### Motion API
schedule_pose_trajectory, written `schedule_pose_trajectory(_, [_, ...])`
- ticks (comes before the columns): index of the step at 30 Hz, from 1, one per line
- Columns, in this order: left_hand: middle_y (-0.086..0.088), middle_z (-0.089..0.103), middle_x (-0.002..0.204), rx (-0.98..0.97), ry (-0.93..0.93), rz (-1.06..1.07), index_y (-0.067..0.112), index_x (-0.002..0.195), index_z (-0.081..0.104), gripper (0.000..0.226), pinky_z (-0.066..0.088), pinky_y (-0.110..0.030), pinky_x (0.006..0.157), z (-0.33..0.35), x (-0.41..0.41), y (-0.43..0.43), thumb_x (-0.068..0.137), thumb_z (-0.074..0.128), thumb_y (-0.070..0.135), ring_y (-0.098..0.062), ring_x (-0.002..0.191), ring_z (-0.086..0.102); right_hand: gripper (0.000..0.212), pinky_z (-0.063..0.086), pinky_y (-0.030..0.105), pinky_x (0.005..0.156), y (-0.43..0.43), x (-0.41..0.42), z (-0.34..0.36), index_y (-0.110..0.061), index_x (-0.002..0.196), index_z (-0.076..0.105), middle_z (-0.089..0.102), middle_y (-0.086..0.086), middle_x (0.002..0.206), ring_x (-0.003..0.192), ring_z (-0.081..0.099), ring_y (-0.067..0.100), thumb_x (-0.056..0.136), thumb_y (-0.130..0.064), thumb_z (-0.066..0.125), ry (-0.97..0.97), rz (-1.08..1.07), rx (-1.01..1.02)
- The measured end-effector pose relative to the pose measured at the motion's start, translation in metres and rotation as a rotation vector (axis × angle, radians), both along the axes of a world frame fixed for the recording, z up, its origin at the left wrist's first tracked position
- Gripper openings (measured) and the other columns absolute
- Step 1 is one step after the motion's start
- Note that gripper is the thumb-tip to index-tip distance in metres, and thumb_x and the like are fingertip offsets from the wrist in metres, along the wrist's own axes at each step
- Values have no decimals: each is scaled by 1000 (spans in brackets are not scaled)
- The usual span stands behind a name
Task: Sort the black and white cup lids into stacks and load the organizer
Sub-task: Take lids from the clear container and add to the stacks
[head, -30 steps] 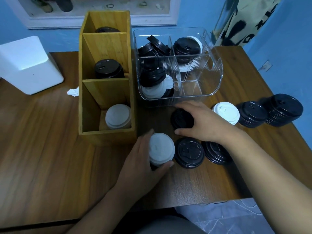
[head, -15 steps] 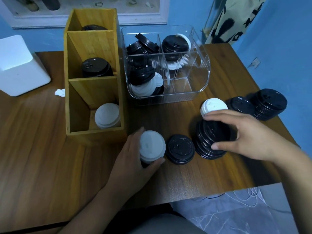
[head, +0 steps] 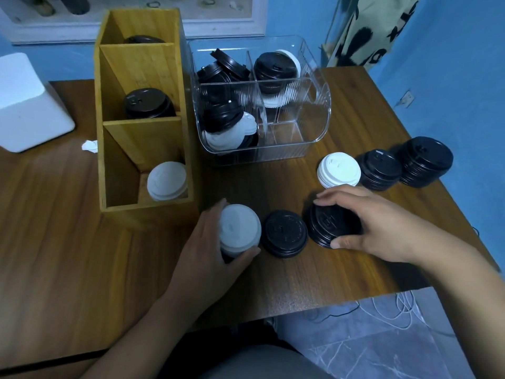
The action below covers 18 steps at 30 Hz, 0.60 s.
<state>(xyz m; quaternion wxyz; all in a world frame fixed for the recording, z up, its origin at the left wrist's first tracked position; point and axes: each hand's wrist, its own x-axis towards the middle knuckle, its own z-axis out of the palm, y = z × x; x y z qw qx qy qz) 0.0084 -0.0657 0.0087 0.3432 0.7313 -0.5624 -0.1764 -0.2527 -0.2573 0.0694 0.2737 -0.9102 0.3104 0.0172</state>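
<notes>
Left hand (head: 202, 250): fingers and thumb curled round a white-topped lid stack (head: 239, 228), which stands on the wooden table (head: 54, 228) just in front of the organizer's near corner.

Right hand (head: 382, 228): fingers over the far rim and thumb at the near rim of a black lid stack (head: 332, 224), clamped on it; whether the stack rests on the table or is slightly raised cannot be told.

Head view, remaining items:
- Low black lid pile (head: 285, 233), on the table between the two held stacks, close beside both.
- White lid stack (head: 338, 169), just beyond the right hand.
- Two further black stacks, a shorter one (head: 379, 169) and a taller one (head: 426, 161), in a row to the right of the white stack near the table edge.
- Wooden organizer (head: 117, 165), three compartments: white lids (head: 167, 180) in the nearest, black lids (head: 147, 103) in the middle, a dark lid (head: 143, 39) partly visible in the farthest.
- Clear plastic bin (head: 314, 124), divided, just right of the organizer, holding mixed black and white lids, several tilted; its near right section holds none.
- White box (head: 27, 105), far left.
- Crumpled white scrap (head: 90, 145), beside the organizer's left wall.
</notes>
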Motion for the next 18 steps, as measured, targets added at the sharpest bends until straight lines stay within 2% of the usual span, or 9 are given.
schedule_pose_trajectory(4, [4,45,143,4,0,2,18,153,31,97,25,5,97,0,1,0,76,67,65,9,125,34,76,36,33,113,-1,5,1,-40,136,51,44,-26,135,132,37,5,71,-36,90,39,7,-1])
schedule_pose_trajectory(7, [7,44,143,8,8,4,20,154,30,98,25,6,97,-1,1,0,76,66,67,11,125,33,75,40,38,110,-2,8,3,-44,133,48,43,-29,131,130,38,6,70,-39,90,71,11,-13])
schedule_pose_trajectory(9, [8,43,144,8,18,0,21,154,28,98,25,6,96,-2,1,0,76,65,68,10,126,33,76,41,36,109,-2,8,5,-47,132,48,42,-31,130,129,38,3,70,-40,90,74,14,-20])
schedule_pose_trajectory(11, [10,40,145,11,37,5,24,155,26,100,26,5,96,-3,1,0,75,66,68,10,127,32,80,37,28,112,-3,10,8,-48,135,46,39,-32,133,130,37,-1,69,-43,90,87,31,-13])
schedule_pose_trajectory(13, [15,37,145,14,65,16,29,155,23,101,28,2,94,-3,2,0,73,65,70,11,127,32,80,31,18,112,-4,18,14,-47,139,46,38,-30,138,132,34,-5,70,-52,86,93,43,-12])
schedule_pose_trajectory(14, [18,36,145,12,76,19,31,155,22,101,28,1,94,-3,2,0,73,65,70,12,127,32,77,31,18,112,-4,25,19,-45,140,47,40,-28,139,132,36,-5,72,-58,81,70,40,-22])
schedule_pose_trajectory(16, [23,33,142,4,81,20,34,155,20,100,27,3,94,-3,1,1,73,64,71,15,127,31,68,40,25,110,-4,46,31,-40,137,54,50,-21,135,126,46,-1,76,-65,70,-20,25,-77])
schedule_pose_trajectory(18, [28,29,138,-1,82,21,39,153,17,98,27,5,93,-3,1,0,73,63,72,21,126,30,54,48,32,102,-6,73,43,-32,130,62,60,-14,124,114,55,5,83,-58,67,-109,8,-159])
